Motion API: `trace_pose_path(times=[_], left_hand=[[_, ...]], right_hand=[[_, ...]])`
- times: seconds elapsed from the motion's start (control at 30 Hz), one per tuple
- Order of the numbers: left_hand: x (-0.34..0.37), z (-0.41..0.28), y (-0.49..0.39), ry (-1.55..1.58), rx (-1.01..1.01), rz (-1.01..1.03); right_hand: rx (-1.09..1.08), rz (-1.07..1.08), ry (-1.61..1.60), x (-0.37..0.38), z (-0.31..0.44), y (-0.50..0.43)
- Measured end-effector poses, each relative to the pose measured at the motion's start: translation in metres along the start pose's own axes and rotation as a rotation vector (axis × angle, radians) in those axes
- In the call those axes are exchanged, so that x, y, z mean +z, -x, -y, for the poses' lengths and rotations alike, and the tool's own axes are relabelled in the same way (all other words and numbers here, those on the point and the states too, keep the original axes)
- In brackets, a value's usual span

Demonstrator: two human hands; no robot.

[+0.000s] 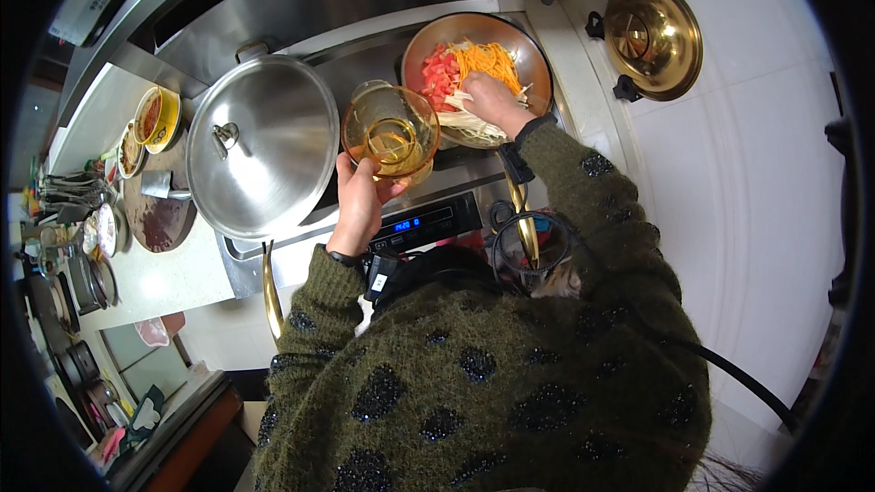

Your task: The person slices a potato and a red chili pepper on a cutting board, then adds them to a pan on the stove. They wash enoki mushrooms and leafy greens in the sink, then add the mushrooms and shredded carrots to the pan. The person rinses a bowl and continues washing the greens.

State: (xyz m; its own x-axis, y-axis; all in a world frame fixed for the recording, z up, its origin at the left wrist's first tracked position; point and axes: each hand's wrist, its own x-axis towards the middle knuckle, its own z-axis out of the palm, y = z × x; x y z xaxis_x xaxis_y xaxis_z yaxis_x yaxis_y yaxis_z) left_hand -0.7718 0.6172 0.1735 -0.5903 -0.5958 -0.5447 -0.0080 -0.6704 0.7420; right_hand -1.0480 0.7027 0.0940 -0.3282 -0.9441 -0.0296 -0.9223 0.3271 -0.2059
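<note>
My left hand (pixel 362 208) grips the rim of an amber glass bowl (pixel 352 119) and tilts it over the stove. No food shows inside the bowl. To its right, my right hand (pixel 489 99) reaches into a wide pan (pixel 540 75) with a brownish inside. Its fingers touch pale, thin strands that look like enoki mushrooms (pixel 472 124); the fingertips are partly hidden among the food. Diced red pieces, apparently tomato (pixel 441 72), lie at the pan's left. Shredded orange strips, probably carrot (pixel 489 58), fill the far side.
A large lidded steel pot (pixel 266 184) stands left of the bowl. The cooktop's lit control panel (pixel 431 222) faces me. A cleaver (pixel 160 184) lies on a round chopping board (pixel 154 225) beside a yellow bowl (pixel 164 119). A gold-coloured lid (pixel 666 41) hangs at right.
</note>
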Motion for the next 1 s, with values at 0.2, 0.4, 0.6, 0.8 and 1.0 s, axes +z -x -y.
trace_pose_path(times=[0.2,0.4,0.6,0.8,1.0], left_hand=[[-0.002,0.001,0.000,0.002,-0.006,-0.018],[-0.001,0.000,0.003,0.029,-0.008,-0.011],[-0.003,-0.001,0.004,0.025,-0.009,-0.016],[-0.004,-0.001,0.003,0.010,-0.011,-0.007],[-0.006,0.000,0.002,0.008,-0.004,0.008]], right_hand=[[-0.021,0.116,0.068,0.000,0.001,-0.011],[0.025,0.036,-0.061,-0.011,0.005,-0.018],[0.066,-0.065,-0.214,-0.025,-0.012,-0.021],[0.004,-0.109,-0.297,-0.025,-0.016,-0.022],[-0.032,-0.107,-0.195,-0.025,-0.013,-0.020]])
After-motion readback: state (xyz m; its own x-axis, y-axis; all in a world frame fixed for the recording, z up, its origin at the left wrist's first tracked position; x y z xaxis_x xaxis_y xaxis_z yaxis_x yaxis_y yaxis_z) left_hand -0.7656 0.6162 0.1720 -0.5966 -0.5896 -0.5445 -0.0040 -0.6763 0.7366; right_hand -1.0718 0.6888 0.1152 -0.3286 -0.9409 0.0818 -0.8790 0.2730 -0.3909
